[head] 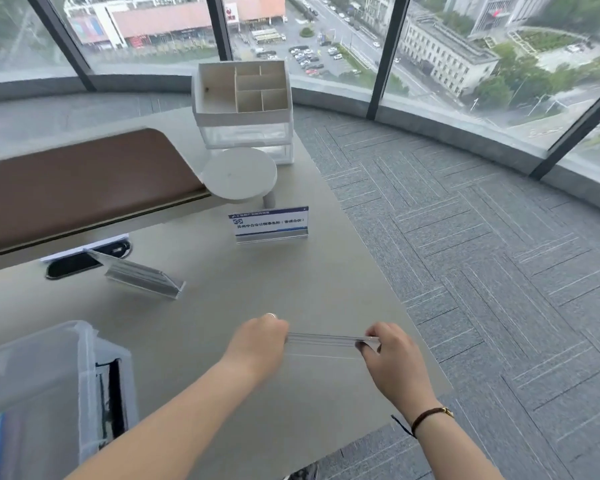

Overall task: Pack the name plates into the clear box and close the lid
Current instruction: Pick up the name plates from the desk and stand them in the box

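Clear glossy acrylic name plate (323,344), matt grey table (257,278), translucent plastic box (49,368), rough woven carpet (482,271)

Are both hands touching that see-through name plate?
Touching. The head view shows the left hand and the right hand each gripping one end of the clear name plate.

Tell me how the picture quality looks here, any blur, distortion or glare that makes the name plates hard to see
Head view: soft daylight from the windows, faint shadows. Wide-angle bending curves the window frames and table edge. The clear name plate held between left hand and right hand nearly vanishes against the table. The printed name plate is slightly soft, and the clear box blurs at the corner.
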`<control>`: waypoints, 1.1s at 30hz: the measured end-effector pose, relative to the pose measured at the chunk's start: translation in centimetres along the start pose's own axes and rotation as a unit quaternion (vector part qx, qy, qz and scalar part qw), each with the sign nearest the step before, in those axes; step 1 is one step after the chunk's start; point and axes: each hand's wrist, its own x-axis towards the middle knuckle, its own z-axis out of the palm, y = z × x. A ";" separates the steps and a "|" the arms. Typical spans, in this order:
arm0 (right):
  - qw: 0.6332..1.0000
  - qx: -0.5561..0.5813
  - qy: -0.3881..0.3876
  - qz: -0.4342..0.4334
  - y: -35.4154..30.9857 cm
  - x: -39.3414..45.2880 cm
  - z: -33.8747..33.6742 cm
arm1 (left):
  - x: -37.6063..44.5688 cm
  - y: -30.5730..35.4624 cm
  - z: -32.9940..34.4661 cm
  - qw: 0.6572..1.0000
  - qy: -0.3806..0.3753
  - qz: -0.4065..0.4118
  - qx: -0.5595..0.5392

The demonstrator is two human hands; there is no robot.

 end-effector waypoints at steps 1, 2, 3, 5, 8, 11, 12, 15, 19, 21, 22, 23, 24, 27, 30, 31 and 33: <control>1.000 -0.001 0.012 -0.010 -1.2 0.2 -0.2 | -0.7 -0.7 -0.7 1.000 0.023 -0.002 -0.016; 0.999 -0.002 0.025 -0.022 -2.4 0.4 -0.5 | -1.6 -1.5 -1.5 0.999 0.043 -0.005 -0.029; 0.999 -0.002 0.036 -0.035 -3.8 0.6 -0.6 | -2.6 -2.3 -2.4 0.997 0.063 -0.009 -0.039; 0.997 -0.001 0.053 -0.063 -6.8 0.9 -0.9 | -4.9 -4.1 -4.1 0.993 0.103 -0.023 -0.050; 0.990 0.003 0.075 -0.115 -11.8 1.0 -0.9 | -8.5 -7.1 -6.1 0.983 0.166 -0.053 -0.062; 0.984 0.014 0.083 -0.158 -17.0 0.8 -0.4 | -12.3 -10.7 -7.5 0.967 0.225 -0.079 -0.093; 0.981 0.018 0.083 -0.175 -18.8 0.6 -0.2 | -13.6 -11.9 -7.8 0.961 0.241 -0.088 -0.102; 0.971 0.030 0.074 -0.227 -24.1 -0.2 0.5 | -17.3 -15.8 -8.3 0.946 0.277 -0.120 -0.119; 0.955 0.036 0.055 -0.288 -30.7 -1.7 2.7 | -21.9 -20.8 -7.8 0.934 0.299 -0.157 -0.113; 0.950 0.033 0.037 -0.309 -33.1 -2.5 4.2 | -23.8 -22.9 -7.2 0.930 0.303 -0.177 -0.111; 0.947 0.032 0.024 -0.320 -34.4 -2.9 5.2 | -25.0 -24.2 -6.8 0.926 0.309 -0.188 -0.112; 0.943 0.031 0.010 -0.331 -35.7 -3.4 6.3 | -26.1 -25.5 -6.2 0.922 0.311 -0.199 -0.116; 0.940 0.030 -0.004 -0.339 -36.9 -4.0 7.3 | -27.1 -26.7 -5.6 0.920 0.310 -0.210 -0.121; 0.933 0.022 -0.044 -0.357 -39.7 -5.4 10.2 | -29.8 -29.6 -3.8 0.917 0.284 -0.238 -0.148; 0.927 0.009 -0.087 -0.365 -41.6 -6.5 13.3 | -32.1 -31.7 -2.0 0.912 0.273 -0.253 -0.175; 0.925 0.002 -0.103 -0.367 -42.1 -6.8 14.3 | -32.7 -32.1 -1.4 0.912 0.264 -0.256 -0.184; 0.919 -0.019 -0.134 -0.369 -43.0 -7.0 16.1 | -33.4 -32.4 0.0 0.916 0.226 -0.269 -0.196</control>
